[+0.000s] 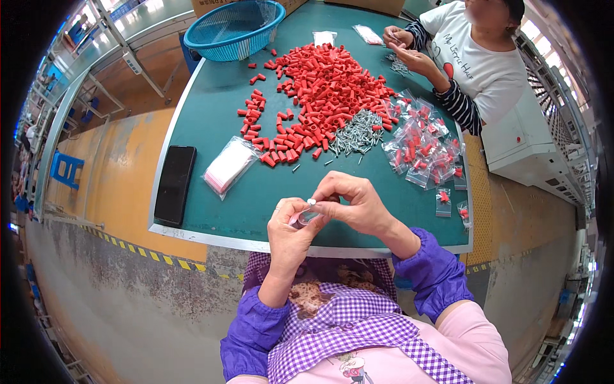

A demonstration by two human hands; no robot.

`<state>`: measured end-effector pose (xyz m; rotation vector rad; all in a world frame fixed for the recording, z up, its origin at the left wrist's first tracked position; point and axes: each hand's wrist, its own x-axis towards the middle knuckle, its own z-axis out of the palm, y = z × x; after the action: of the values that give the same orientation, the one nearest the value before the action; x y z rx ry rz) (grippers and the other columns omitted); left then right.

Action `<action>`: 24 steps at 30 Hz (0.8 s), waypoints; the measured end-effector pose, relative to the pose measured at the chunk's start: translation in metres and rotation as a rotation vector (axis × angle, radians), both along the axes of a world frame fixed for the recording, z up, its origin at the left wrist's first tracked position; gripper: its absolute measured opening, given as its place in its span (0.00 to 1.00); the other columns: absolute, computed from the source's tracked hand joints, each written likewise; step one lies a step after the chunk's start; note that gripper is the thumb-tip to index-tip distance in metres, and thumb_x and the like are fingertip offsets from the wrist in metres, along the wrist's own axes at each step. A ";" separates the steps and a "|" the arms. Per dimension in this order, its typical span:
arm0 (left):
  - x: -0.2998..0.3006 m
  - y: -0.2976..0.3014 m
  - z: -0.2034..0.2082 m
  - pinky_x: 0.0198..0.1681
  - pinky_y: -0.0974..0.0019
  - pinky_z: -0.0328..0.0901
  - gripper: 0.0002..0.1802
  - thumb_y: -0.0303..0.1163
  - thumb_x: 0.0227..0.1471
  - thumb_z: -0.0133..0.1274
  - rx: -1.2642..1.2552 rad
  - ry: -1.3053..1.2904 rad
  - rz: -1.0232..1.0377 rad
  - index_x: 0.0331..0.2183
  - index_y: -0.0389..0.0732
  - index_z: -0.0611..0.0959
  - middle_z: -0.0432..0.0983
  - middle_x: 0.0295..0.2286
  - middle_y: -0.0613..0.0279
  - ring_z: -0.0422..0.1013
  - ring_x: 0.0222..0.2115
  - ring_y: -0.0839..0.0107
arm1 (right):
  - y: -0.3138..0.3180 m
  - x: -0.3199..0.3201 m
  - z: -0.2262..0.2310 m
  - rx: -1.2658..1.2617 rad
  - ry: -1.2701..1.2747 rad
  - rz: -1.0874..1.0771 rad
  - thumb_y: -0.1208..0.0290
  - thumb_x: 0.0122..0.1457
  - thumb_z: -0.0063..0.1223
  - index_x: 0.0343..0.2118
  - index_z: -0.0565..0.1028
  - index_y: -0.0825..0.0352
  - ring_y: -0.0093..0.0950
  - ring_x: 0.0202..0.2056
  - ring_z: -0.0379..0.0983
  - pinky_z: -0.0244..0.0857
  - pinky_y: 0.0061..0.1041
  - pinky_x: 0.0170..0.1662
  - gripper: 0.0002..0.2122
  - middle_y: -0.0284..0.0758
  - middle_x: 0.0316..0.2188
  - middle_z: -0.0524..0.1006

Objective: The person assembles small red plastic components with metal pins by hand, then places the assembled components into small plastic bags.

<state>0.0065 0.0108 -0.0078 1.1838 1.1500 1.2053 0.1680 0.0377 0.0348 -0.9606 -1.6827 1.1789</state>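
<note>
Above the table's near edge, my left hand (290,229) is closed on a small clear zip bag (305,217). My right hand (354,203) meets it at the bag's mouth, its thumb and fingers pinched together. A tiny pale, shiny piece (311,201) shows at those fingertips; its kind is too small to tell. Beyond my hands lies a big heap of red plastic sleeves (329,80), with a pile of silver screws (358,133) at its near right side. Filled zip bags (422,144) with red pieces inside are heaped on the right.
The green table (211,128) carries a black phone (175,184) and a pack of unused bags (230,165) at left. A blue basket (233,35) stands at the far left corner. Across the far right corner, a co-worker (476,57) holds both hands over more screws (398,65).
</note>
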 end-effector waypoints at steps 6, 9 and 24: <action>-0.002 0.004 0.004 0.30 0.72 0.64 0.14 0.26 0.35 0.67 0.184 0.206 0.040 0.26 0.36 0.78 0.70 0.29 0.62 0.68 0.29 0.73 | -0.003 -0.006 0.003 0.091 -0.137 0.023 0.75 0.50 0.59 0.30 0.78 0.69 0.20 0.27 0.68 0.62 0.19 0.29 0.05 0.32 0.26 0.72; -0.004 0.004 0.005 0.30 0.71 0.64 0.14 0.26 0.35 0.67 0.211 0.244 0.062 0.26 0.36 0.78 0.70 0.30 0.61 0.68 0.29 0.71 | 0.001 -0.009 0.002 0.150 -0.126 -0.004 0.75 0.50 0.58 0.31 0.78 0.68 0.21 0.26 0.68 0.62 0.20 0.29 0.05 0.32 0.26 0.73; -0.020 0.008 0.012 0.30 0.74 0.63 0.13 0.25 0.36 0.67 0.252 0.263 0.167 0.26 0.36 0.78 0.70 0.30 0.62 0.67 0.28 0.76 | 0.077 -0.050 -0.048 0.717 -0.906 -0.299 0.76 0.45 0.48 0.25 0.72 0.68 0.36 0.34 0.71 0.66 0.30 0.38 0.04 0.40 0.28 0.73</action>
<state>-0.0136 0.0193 0.0038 1.4942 1.3413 1.3813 0.1178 0.1147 -0.0133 -1.2737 -2.2807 -0.1645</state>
